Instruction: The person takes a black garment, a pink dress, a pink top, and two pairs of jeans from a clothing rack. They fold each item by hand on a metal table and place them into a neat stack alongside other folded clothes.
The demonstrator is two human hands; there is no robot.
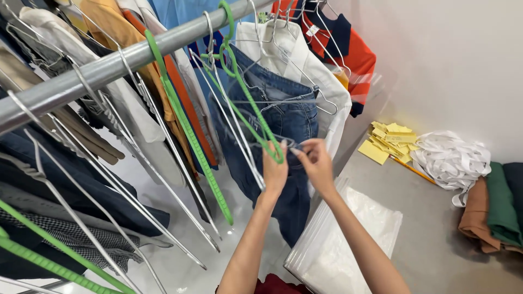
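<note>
At the rail: both hands work on a pair of blue jeans [283, 117] hanging from the grey clothes rail [109, 64], among many other garments on wire hangers.
Left hand: left hand [274, 173] is raised beside the lower corner of a green plastic hanger [251, 103]; fingers curled, touching the hanger's end and the denim just behind it. Whether it grips the hanger or only steadies it, I cannot tell.
Right hand: right hand [317, 163] has its fingertips pressed together, pinching something small at the edge of the jeans; the item is too small to identify.
Thing location: jeans hang between an orange-trimmed garment on the left and a white shirt [321, 71] on the right, roughly mid-rail, directly in front of the person.
Step in hand (judgement): fine work at one spot on the denim near the hanger corner, both hands close together, nearly touching.
Next move calls for (judgement): steady left-hand support so the cloth does not swing; small, precise finger motion on the right rather than arm travel.
Edges: wire hanger [305, 92] ends project near the hands; an empty green hanger [188, 128] slopes down just left of the left forearm and could snag.
Open room: left side crowded with hangers and dark clothes; right side freer, above the counter [436, 239].
On counter: clear plastic bags [348, 239] under the right forearm; yellow paper slips [389, 140], a heap of white tape [451, 158], folded brown and green cloth [493, 209] well apart from the hands.
</note>
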